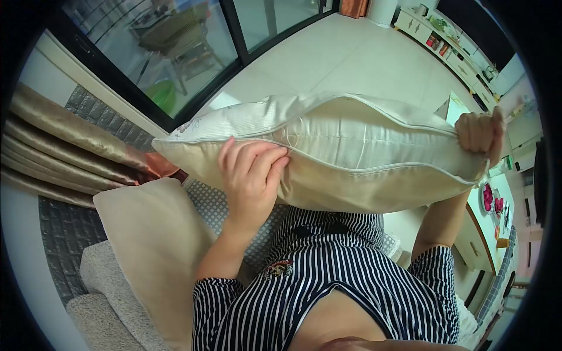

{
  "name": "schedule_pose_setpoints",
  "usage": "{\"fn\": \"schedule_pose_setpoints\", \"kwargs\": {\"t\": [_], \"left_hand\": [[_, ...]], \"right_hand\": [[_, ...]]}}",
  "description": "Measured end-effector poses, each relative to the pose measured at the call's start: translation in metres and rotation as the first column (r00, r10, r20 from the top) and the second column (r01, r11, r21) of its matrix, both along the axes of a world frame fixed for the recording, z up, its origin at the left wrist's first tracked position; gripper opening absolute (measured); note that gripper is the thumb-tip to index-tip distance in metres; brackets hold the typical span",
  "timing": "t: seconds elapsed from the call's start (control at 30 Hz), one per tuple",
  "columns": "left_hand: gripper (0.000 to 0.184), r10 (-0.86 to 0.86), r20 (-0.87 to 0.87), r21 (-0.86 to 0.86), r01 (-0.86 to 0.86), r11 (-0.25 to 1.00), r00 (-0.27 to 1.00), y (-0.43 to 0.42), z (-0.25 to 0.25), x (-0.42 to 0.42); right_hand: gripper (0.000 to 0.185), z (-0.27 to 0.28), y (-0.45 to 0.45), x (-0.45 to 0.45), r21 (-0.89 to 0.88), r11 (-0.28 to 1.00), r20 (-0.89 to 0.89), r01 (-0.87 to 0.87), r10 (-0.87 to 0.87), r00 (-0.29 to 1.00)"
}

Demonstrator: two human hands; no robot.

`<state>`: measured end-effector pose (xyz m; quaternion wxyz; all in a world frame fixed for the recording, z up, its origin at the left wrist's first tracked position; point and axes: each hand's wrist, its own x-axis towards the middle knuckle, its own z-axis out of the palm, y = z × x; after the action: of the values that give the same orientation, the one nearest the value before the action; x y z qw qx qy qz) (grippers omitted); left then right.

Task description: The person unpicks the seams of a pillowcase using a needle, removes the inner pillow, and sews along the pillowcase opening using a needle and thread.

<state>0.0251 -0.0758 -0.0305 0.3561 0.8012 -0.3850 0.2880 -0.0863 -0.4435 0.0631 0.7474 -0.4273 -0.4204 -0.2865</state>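
A cream cushion cover [351, 187] stretches sideways in front of my body, its long zipped opening gaping from the middle to the right. White fabric with a seam shows inside. The left part of the zip line lies closed. My left hand [252, 169] is closed on the edge of the opening, left of the gap, with the fingers bent over the zip. A thin white thread [291, 136] loops beside its fingertips. At the right end, my right hand [481, 133] is closed round the cover's corner and holds it up.
A beige cushion [152, 245] leans on the grey sofa [105, 281] at the lower left. Gold curtains [58, 140] hang by a glass door [175, 58]. On the right stand a white table [477, 228] with a plate of pink items and a low cabinet [462, 67].
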Motion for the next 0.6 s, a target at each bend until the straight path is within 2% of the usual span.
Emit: {"fn": "schedule_pose_setpoints", "kwargs": {"t": [0.07,0.1,0.13,0.17,0.2,0.23,0.27,0.3,0.37,0.43,0.5,0.57,0.6], "left_hand": [[0.009,-0.010,0.012,0.016,0.010,1.000,1.000,-0.005,-0.004,0.000],[0.009,-0.021,0.011,0.013,0.021,1.000,1.000,-0.005,-0.006,-0.002],[0.007,-0.154,-0.260,-0.209,0.100,0.973,0.953,-0.004,-0.008,-0.003],[0.006,-0.327,-0.478,-0.428,0.109,0.897,0.815,-0.004,-0.009,-0.005],[0.010,-0.564,-0.519,-0.642,0.143,0.753,0.642,-0.008,0.000,-0.007],[0.010,-0.570,-0.515,-0.643,0.151,0.751,0.640,-0.009,0.013,-0.005],[0.012,-0.770,-0.516,-0.789,0.142,0.598,0.376,-0.007,0.028,0.000],[0.014,-0.898,-0.432,-0.897,0.066,0.438,0.085,-0.009,0.043,0.003],[0.017,-0.884,-0.460,-0.885,0.042,0.464,0.079,-0.023,0.067,0.004],[0.017,-0.964,-0.267,-0.946,0.189,0.264,0.009,-0.028,0.084,0.015],[0.017,-0.990,-0.117,-0.984,0.145,0.104,-0.082,-0.025,0.117,0.017],[0.026,-0.983,0.068,-0.976,0.195,-0.101,-0.169,-0.027,0.145,0.002],[0.026,-0.984,0.061,-0.975,0.202,-0.096,-0.170,-0.024,0.156,0.000]], "right_hand": [[0.015,-0.017,-0.006,-0.008,0.018,0.998,-0.040,0.062,-0.062,0.997],[0.016,-0.024,-0.010,-0.014,0.042,0.992,-0.078,0.122,-0.119,0.990],[0.018,-0.029,-0.015,-0.021,0.043,0.990,-0.121,0.133,-0.127,0.985],[0.018,-0.034,-0.017,-0.029,0.043,0.988,-0.121,0.147,-0.140,0.983],[0.018,-0.039,-0.018,-0.034,0.056,0.976,-0.162,0.213,-0.201,0.966],[0.018,-0.042,-0.019,-0.037,0.064,0.959,-0.201,0.275,-0.257,0.945],[0.018,-0.044,-0.018,-0.039,0.079,0.962,-0.209,0.262,-0.241,0.948],[0.018,-0.045,-0.019,-0.040,0.082,0.961,-0.209,0.264,-0.243,0.947],[0.019,-0.050,-0.025,-0.040,0.063,0.973,-0.210,0.222,-0.205,0.956],[0.020,-0.054,-0.030,-0.036,0.054,0.975,-0.209,0.217,-0.201,0.957],[0.021,-0.059,-0.033,-0.034,0.080,0.959,-0.266,0.272,-0.243,0.933],[0.022,-0.062,-0.038,-0.032,0.072,0.968,-0.261,0.241,-0.215,0.941],[0.022,-0.064,-0.040,-0.031,0.080,0.958,-0.294,0.277,-0.243,0.924]]}}
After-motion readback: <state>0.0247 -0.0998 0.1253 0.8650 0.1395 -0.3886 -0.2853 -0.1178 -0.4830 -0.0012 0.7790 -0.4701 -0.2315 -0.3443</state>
